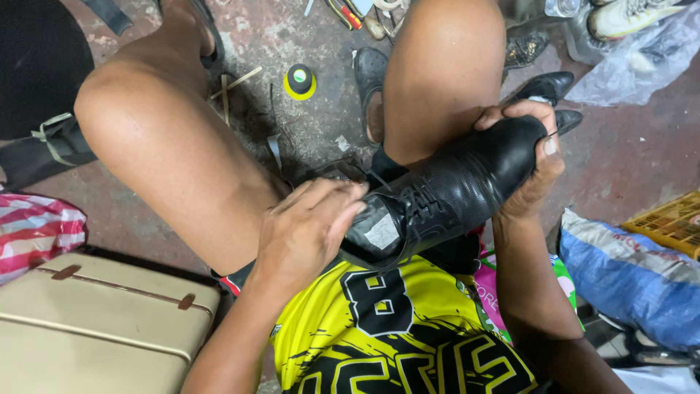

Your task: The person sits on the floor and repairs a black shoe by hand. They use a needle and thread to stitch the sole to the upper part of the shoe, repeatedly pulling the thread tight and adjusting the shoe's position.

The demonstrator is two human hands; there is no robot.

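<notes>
A black lace-up leather shoe [456, 186] lies across my lap, toe pointing up and to the right. My right hand [536, 157] wraps around its toe and grips it. My left hand [310, 226] rests at the shoe's opening, fingers pressed on the heel collar and the grey insole inside. The shoe sits against my right knee, above my yellow and black jersey.
On the concrete floor: a small yellow-based round tin [300, 81], black dress shoes [550, 91], a worn sandal [370, 91], tools at the top. A beige suitcase [95, 325] sits lower left, a blue sack [631, 273] and yellow crate [671, 222] right.
</notes>
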